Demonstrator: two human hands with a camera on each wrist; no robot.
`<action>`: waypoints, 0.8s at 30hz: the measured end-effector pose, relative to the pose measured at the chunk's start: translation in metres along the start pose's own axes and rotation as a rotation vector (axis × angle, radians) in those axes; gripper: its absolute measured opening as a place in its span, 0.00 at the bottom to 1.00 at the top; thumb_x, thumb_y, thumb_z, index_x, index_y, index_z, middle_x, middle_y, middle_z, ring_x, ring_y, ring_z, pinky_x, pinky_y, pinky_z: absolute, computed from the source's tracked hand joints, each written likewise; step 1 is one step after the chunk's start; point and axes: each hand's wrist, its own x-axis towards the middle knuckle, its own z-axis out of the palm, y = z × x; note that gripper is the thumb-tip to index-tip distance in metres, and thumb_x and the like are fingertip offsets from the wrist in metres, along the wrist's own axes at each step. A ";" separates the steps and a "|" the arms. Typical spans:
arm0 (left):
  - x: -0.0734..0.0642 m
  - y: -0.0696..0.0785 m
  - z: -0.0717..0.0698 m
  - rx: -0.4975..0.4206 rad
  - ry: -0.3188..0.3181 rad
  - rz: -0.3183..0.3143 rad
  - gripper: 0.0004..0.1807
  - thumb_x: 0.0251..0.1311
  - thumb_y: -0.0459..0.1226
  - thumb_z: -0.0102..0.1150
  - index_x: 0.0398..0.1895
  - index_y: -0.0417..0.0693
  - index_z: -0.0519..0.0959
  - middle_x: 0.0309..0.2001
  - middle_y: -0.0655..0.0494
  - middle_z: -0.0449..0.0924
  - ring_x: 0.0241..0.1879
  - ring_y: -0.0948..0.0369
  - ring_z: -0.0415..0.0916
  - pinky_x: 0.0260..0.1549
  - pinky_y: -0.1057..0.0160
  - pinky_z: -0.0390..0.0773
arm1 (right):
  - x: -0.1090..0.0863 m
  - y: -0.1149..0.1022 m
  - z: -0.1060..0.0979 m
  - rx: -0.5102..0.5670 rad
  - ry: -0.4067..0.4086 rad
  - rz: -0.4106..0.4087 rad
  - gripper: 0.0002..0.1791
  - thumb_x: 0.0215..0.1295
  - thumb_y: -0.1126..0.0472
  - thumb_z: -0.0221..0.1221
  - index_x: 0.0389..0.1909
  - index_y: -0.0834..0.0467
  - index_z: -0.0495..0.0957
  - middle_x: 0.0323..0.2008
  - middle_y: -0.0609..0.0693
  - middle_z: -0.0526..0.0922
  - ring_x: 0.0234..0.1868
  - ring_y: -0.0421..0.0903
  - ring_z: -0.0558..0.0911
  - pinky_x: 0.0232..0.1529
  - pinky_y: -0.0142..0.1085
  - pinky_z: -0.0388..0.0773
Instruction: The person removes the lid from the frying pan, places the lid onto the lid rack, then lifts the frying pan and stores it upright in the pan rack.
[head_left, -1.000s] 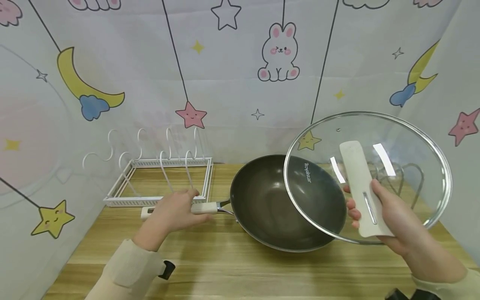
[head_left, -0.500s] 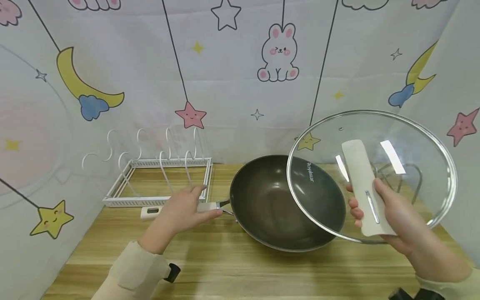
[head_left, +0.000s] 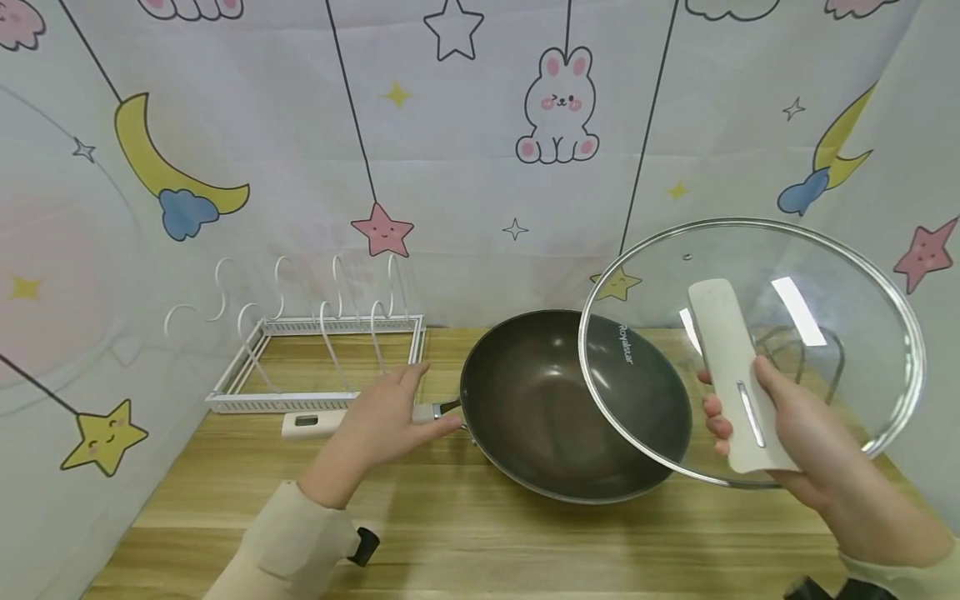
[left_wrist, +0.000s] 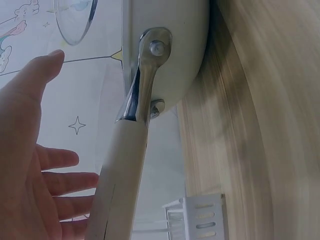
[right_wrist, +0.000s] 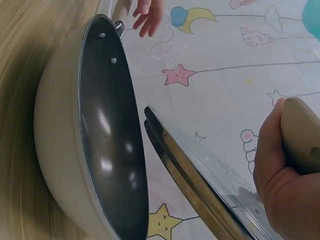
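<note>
A dark-lined wok (head_left: 555,417) with a cream outside sits mid-table, its cream handle (head_left: 311,423) pointing left. Over that handle hovers my left hand (head_left: 386,421), thumb and fingers spread. In the left wrist view its fingers lie beside the wok handle (left_wrist: 122,170) without curling round it. My right hand (head_left: 795,433) grips the upright cream handle (head_left: 723,342) of a large glass lid (head_left: 847,292) with a metal rim. Raised at the right, the lid overlaps the wok's right side in the head view. The right wrist view shows the lid's edge (right_wrist: 175,165) apart from the wok's rim.
At the back left of the wooden table (head_left: 480,550) stands a white rack (head_left: 262,404) with several curved wire dividers. Grey wire loops (head_left: 836,362) show through the lid at the right. A patterned curtain (head_left: 465,150) hangs behind the table.
My left hand has slid right along the wok handle toward the wok, fingers spreading. The lid in my right hand has shifted slightly right. The wok and rack stay put.
</note>
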 end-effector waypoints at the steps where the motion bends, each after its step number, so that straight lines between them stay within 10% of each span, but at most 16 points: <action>1: 0.000 0.000 0.000 0.001 0.005 0.003 0.53 0.48 0.69 0.55 0.67 0.41 0.62 0.63 0.40 0.69 0.62 0.42 0.68 0.58 0.43 0.70 | 0.000 0.000 0.000 -0.001 -0.003 -0.001 0.29 0.75 0.43 0.26 0.57 0.58 0.66 0.38 0.53 0.80 0.33 0.45 0.81 0.36 0.39 0.83; 24: 0.008 0.025 0.019 -0.085 0.025 0.031 0.50 0.51 0.67 0.54 0.69 0.42 0.60 0.67 0.45 0.65 0.64 0.46 0.65 0.60 0.46 0.69 | -0.005 -0.008 -0.008 0.047 -0.029 -0.004 0.30 0.74 0.42 0.27 0.57 0.59 0.66 0.38 0.55 0.80 0.33 0.48 0.80 0.38 0.44 0.82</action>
